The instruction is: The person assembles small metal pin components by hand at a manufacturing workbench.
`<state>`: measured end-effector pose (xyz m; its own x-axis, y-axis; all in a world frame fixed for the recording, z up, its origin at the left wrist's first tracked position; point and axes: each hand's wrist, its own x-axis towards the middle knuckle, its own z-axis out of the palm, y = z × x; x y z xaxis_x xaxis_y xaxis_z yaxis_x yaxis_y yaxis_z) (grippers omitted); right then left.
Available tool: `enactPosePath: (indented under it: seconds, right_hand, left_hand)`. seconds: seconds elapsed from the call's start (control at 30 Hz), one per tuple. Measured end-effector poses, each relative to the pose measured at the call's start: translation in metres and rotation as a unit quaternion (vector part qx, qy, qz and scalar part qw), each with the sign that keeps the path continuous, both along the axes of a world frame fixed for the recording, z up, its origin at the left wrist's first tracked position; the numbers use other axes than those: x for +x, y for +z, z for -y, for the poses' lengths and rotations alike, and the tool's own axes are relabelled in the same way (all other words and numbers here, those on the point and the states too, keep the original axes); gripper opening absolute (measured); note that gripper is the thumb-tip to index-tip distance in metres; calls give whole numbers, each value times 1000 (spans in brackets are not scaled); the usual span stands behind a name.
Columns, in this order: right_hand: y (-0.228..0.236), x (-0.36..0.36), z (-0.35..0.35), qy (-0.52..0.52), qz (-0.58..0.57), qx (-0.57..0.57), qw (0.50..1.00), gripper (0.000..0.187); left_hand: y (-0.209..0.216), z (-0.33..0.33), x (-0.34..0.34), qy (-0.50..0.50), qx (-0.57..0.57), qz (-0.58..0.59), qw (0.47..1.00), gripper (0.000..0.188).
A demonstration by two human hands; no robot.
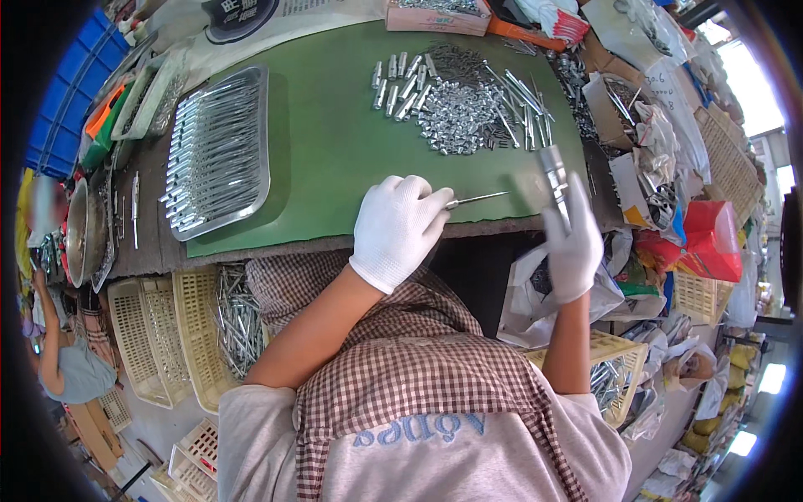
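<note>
My left hand (pixel 398 230), in a white knit glove, is closed on a thin pointed metal rod (pixel 481 198) that sticks out to the right over the mat's front edge. My right hand (pixel 574 247), also gloved and blurred by motion, holds a silver cylindrical metal piece (pixel 553 166) between thumb and fingers; its exact kind is unclear. Beyond the hands, a pile of small silver nut-like parts (pixel 456 117) lies on the green mat (pixel 326 125). Short metal sleeves (pixel 407 88) are on its left, dark springs or screws (pixel 456 60) behind it, and slim metal rods (pixel 527 105) on its right.
A metal tray (pixel 266 142) of finished-looking rods stands on the left. A box of parts (pixel 437 18) and an orange-handled tool (pixel 523 33) are at the back. Cartons (pixel 606 113) of metal pieces crowd the right side. Plastic baskets (pixel 196 335) stand below the table; another person (pixel 71 368) is far left.
</note>
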<state>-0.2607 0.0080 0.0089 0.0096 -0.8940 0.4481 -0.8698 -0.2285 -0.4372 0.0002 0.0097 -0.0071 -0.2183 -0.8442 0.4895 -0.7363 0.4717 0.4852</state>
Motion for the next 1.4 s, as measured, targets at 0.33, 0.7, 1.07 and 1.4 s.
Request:
enactPosePath:
  seconds: [0.33, 0.7, 1.07, 1.4]
  right_hand:
    - [0, -39, 81, 12, -132, -71, 989, 21]
    - [-26, -29, 132, -56, -231, 69, 969, 19]
    - [-41, -15, 100, -89, 7, 32, 996, 29]
    - [-54, -14, 72, -58, 200, -16, 978, 30]
  left_hand:
    - [-1, 7, -14, -3, -14, 47, 999, 7]
    - [24, -73, 168, 315, -172, 149, 921, 14]
    - [38, -58, 258, 304, -156, 166, 925, 12]
    - [41, -64, 216, 361, -163, 104, 912, 22]
